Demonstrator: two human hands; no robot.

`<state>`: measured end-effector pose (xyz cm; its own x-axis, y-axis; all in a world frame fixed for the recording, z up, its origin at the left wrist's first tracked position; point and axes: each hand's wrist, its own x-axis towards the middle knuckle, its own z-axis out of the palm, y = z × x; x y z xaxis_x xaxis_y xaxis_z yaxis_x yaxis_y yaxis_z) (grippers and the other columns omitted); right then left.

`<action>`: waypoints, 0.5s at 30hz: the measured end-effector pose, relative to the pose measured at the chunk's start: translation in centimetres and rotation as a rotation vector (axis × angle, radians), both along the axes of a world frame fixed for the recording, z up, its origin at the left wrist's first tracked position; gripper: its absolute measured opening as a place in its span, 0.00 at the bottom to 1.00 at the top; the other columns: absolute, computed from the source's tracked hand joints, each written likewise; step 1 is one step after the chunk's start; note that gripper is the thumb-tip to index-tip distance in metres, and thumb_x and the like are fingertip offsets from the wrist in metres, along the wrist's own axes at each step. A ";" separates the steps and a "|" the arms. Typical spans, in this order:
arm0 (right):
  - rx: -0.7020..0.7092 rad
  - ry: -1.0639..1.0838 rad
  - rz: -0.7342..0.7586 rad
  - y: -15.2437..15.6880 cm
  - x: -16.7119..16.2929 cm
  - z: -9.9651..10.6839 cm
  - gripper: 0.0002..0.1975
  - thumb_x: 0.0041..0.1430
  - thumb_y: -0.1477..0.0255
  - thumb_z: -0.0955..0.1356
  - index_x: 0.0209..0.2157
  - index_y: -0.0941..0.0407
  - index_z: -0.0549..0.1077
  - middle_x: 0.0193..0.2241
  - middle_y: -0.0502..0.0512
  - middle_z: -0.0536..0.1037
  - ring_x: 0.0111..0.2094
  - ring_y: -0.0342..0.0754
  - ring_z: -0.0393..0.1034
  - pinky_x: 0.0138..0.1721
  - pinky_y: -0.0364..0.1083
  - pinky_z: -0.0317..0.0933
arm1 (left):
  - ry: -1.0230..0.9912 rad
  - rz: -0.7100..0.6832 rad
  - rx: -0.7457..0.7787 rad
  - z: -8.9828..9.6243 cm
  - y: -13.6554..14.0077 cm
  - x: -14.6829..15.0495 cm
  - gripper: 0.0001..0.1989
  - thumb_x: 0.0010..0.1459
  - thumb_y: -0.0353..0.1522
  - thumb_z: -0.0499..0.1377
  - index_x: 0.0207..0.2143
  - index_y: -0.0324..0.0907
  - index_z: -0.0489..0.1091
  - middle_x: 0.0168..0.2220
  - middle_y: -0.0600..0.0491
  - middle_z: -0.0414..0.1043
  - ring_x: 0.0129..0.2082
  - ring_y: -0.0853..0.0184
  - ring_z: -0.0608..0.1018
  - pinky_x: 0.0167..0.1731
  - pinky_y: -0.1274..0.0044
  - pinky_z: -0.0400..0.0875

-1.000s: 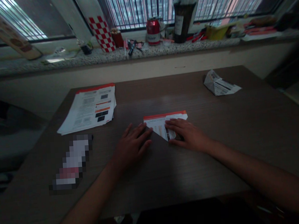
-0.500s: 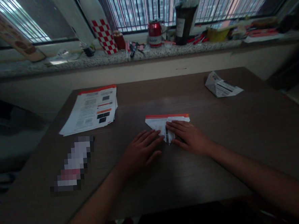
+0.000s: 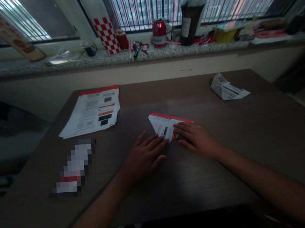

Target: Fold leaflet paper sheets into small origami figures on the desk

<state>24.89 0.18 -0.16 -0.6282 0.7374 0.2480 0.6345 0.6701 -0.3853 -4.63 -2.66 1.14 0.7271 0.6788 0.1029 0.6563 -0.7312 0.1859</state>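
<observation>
A folded sheet of printed paper (image 3: 161, 123) with a red band along its far edge lies on the table in front of me. It is roughly triangular, its point toward me, and it sits at a slant. My left hand (image 3: 146, 154) rests with fingers spread, the fingertips on the paper's near left part. On the right side of the sheet lie the outstretched fingers of my right hand (image 3: 197, 140), which cover its right corner. Neither hand grips anything.
A stack of printed sheets (image 3: 92, 112) lies at the table's left, with a blurred-out phone-like object (image 3: 74, 167) nearer me. Another folded paper (image 3: 228, 88) stands at the far right. On the windowsill (image 3: 74, 65) are a red can (image 3: 159, 33), a dark cup (image 3: 189, 24) and a checkered bottle (image 3: 106, 34).
The folded paper has turned clockwise: its left end has moved away from me and its right end nearer. Both hands stay on it, with the right shifted slightly right.
</observation>
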 end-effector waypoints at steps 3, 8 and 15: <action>0.015 -0.018 0.003 -0.1 0.0 0.2 0.22 0.74 0.62 0.65 0.65 0.51 0.71 0.65 0.60 0.74 0.68 0.61 0.64 0.68 0.68 0.58 | -0.015 0.060 0.018 0.0 0.1 -0.2 0.25 0.77 0.43 0.49 0.71 0.49 0.60 0.68 0.48 0.68 0.70 0.53 0.67 0.73 0.49 0.45; 0.002 -0.009 0.065 -0.4 0.0 0.2 0.23 0.75 0.60 0.64 0.66 0.52 0.71 0.64 0.60 0.75 0.67 0.59 0.66 0.68 0.65 0.59 | -0.008 0.136 0.026 0.0 0.3 -0.4 0.26 0.77 0.43 0.48 0.71 0.44 0.62 0.70 0.46 0.65 0.72 0.51 0.64 0.72 0.49 0.48; -0.027 0.012 0.204 -0.8 -0.1 0.4 0.25 0.75 0.61 0.63 0.66 0.57 0.70 0.62 0.64 0.77 0.63 0.60 0.70 0.66 0.65 0.61 | -0.022 0.250 0.016 0.1 0.7 0.0 0.25 0.77 0.43 0.47 0.68 0.42 0.66 0.68 0.43 0.67 0.66 0.51 0.70 0.67 0.53 0.62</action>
